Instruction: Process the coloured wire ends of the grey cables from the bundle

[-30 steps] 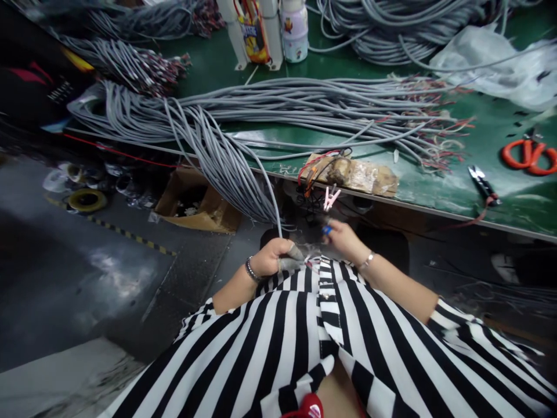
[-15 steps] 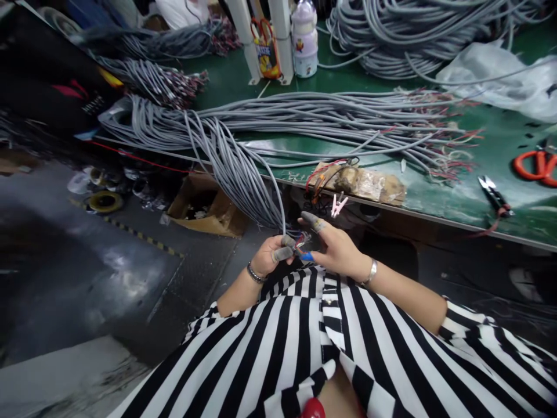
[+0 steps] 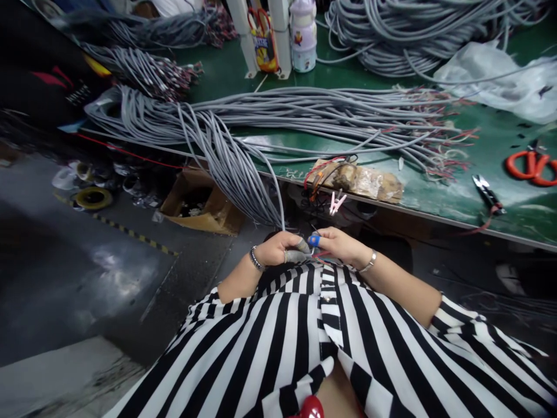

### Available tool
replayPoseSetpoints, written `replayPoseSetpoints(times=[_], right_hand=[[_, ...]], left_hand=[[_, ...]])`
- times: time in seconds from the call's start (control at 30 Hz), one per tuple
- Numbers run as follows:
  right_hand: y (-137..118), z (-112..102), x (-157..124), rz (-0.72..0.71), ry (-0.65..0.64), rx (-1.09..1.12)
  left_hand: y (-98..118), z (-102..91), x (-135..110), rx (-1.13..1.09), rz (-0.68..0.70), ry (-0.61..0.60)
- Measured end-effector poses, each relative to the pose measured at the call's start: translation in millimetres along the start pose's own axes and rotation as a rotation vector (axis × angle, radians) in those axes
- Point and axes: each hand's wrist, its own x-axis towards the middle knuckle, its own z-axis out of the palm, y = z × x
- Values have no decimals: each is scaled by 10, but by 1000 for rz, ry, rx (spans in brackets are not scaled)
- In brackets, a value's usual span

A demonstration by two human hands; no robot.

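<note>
My left hand [image 3: 281, 248], with grey finger covers, is closed on the end of a grey cable [image 3: 281, 203] close to my body. Thin coloured wires [image 3: 319, 254] stick out of that end toward the right. Beside it my right hand [image 3: 337, 245], blue tape on its thumb, is closed in a pinch at these wires. Its fingertips are partly hidden, so which wire it pinches does not show. The held cable belongs to a grey cable bundle [image 3: 230, 157] that hangs over the table edge down to my left hand.
More cables with stripped ends [image 3: 322, 113] lie along the green table [image 3: 456, 209]. A taped cardboard piece [image 3: 369, 183] and a pink clip [image 3: 337, 203] are at its edge. Snips [image 3: 488, 193] and orange-handled scissors [image 3: 531, 166] lie right. An open carton [image 3: 202, 203] stands below.
My right hand has gone from spread fingers to a pinch at the wires. My left hand has turned and shifted slightly right, still holding the cable end.
</note>
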Motion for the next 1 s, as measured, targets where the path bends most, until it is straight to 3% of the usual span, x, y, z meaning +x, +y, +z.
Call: replayPoseSetpoints(times=[0.13,0.2,0.27,0.4,0.5,0.57,0.67,0.87,0.93,1.0], right_hand=[[69,-194,5,-4,379,-85],[85,-292,-64,-9,484,-82],[92,-347,-166,15,391,-49],[56,-277,-322,93,31,-15],[10,-141,-318,142,-24,-30],[3,-68,-272,172,22,-7],[34,-52,-181,174,195,64],[107,-371,-121,93,662,235],[122,-469,-164,22,649,292],[125,-513,-203,-22,524,310]], left_hand=[[-29,13,48,130,116,-23],[-37,28,43,213,188,-6],[-38,46,40,312,255,6],[-54,85,75,464,311,10],[-81,109,127,517,307,1],[-92,119,160,518,284,-5],[-87,123,188,457,242,9],[-58,102,148,295,221,52],[-61,93,130,256,203,133],[-65,90,136,216,197,243]])
